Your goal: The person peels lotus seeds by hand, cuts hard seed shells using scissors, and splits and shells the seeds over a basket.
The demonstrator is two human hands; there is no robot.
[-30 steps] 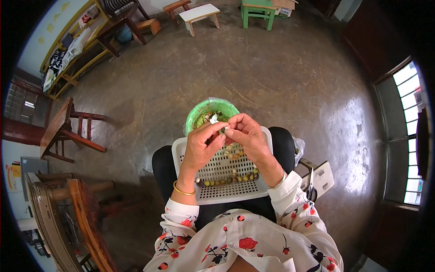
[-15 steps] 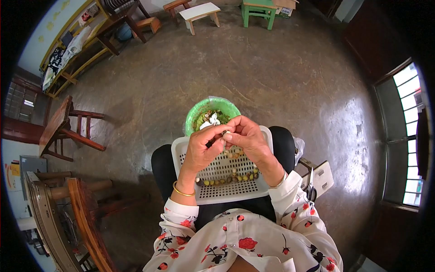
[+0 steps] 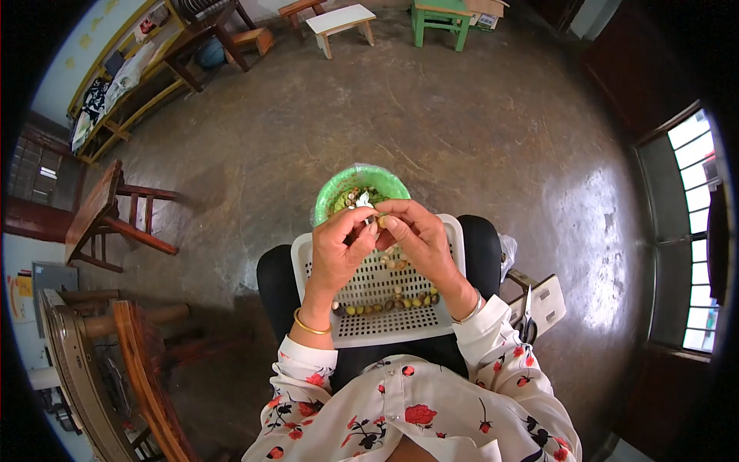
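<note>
My right hand (image 3: 419,237) pinches a small yellow-brown round fruit or nut (image 3: 382,222) between thumb and forefinger. Close against it is my left hand (image 3: 339,242), its thumb and forefinger pinched at a small dark, shiny piece (image 3: 370,219) too small to identify. Both hands are above a white perforated basket (image 3: 362,335) resting on my lap. Inside the basket, a row of small yellow-green and brown round pieces (image 3: 391,303) lies near its front side. Paler round pieces (image 3: 394,263) sit farther back, partly covered by my right hand.
Beyond the basket stands a green basin (image 3: 332,189) with green and brown scraps and a crumpled white piece (image 3: 364,201). Scissors (image 3: 528,323) lie by a small stool (image 3: 548,304) at my right. A wooden chair (image 3: 96,215) stands to the left, low stools (image 3: 340,21) farther off.
My fingertips have turned and parted slightly, so the yellow-brown piece and the dark piece show more. The right hand has shifted a little left. The basket and basin stay put.
</note>
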